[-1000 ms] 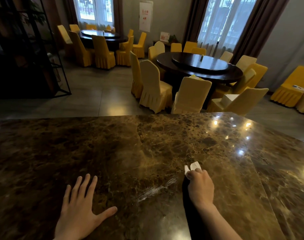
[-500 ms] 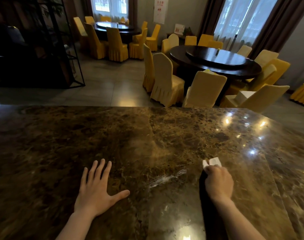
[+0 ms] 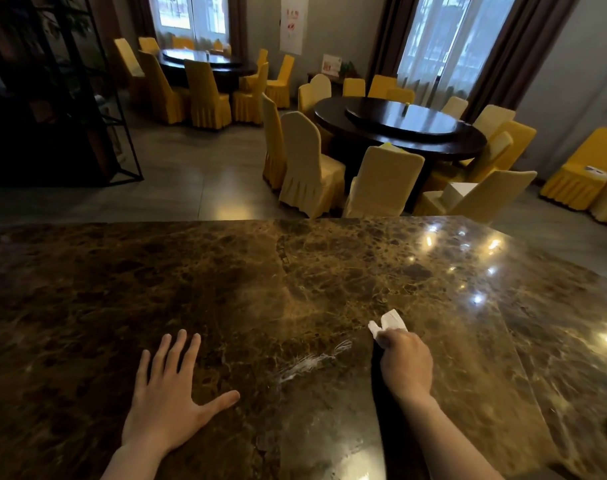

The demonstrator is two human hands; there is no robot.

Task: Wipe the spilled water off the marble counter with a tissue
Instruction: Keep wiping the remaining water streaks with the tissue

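Observation:
A brown marble counter (image 3: 226,278) fills the lower half of the head view. A streak of spilled water (image 3: 312,362) glints on it between my hands. My right hand (image 3: 404,365) is closed on a folded white tissue (image 3: 388,322), whose end sticks out past my fingers just right of the streak's far end. My left hand (image 3: 169,396) lies flat on the marble with fingers spread, left of the water and holding nothing.
Beyond the counter's far edge lies a dining room floor with two dark round tables (image 3: 399,126) ringed by yellow-covered chairs (image 3: 309,168). A black metal shelf frame (image 3: 63,98) stands at the left. Light reflections dot the counter's right side (image 3: 478,299).
My right hand with the tissue has shifted slightly left toward the streak's far end. My left hand stays flat on the marble. The camera view has drifted.

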